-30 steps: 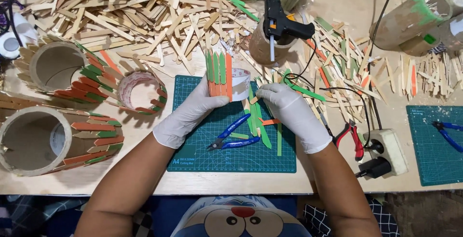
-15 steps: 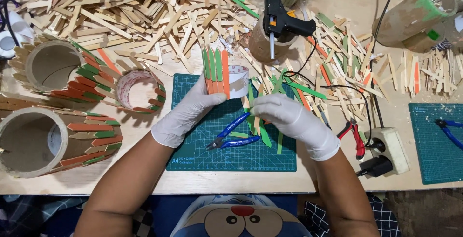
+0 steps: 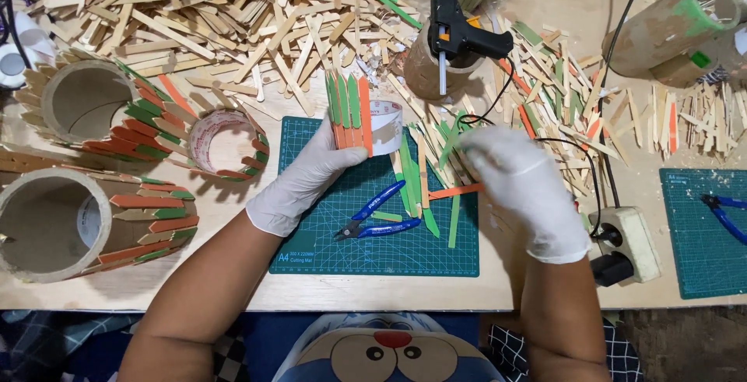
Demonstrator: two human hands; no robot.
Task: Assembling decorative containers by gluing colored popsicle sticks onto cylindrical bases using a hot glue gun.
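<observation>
Nearest, at the bottom of the frame, both forearms cross the table's front edge (image 3: 233, 298) onto a green cutting mat (image 3: 342, 251), whose lower half is bare apart from blue-handled cutters (image 3: 373, 215) lying at its middle. Just above them, the gloved left hand (image 3: 307, 176) has its fingers curled closed around a tape roll (image 3: 381, 127) with green and orange sticks (image 3: 348, 110) fixed upright on its side, held over the mat's upper edge. The gloved right hand (image 3: 517, 183) sits at the mat's right edge with fingers bent down over loose sticks, touching an orange stick (image 3: 454, 191); whether it actually pinches one I cannot tell. Right of that wrist a power strip (image 3: 634, 242) lies near the table's edge, and a second mat (image 3: 700, 273) fills the lower right. On the left stand stick-covered cardboard rings (image 3: 93, 226), crowding that side. Farther up, a black glue gun (image 3: 459, 32) rests in a cup, and a pile of plain sticks (image 3: 194, 8) covers the upper left.
</observation>
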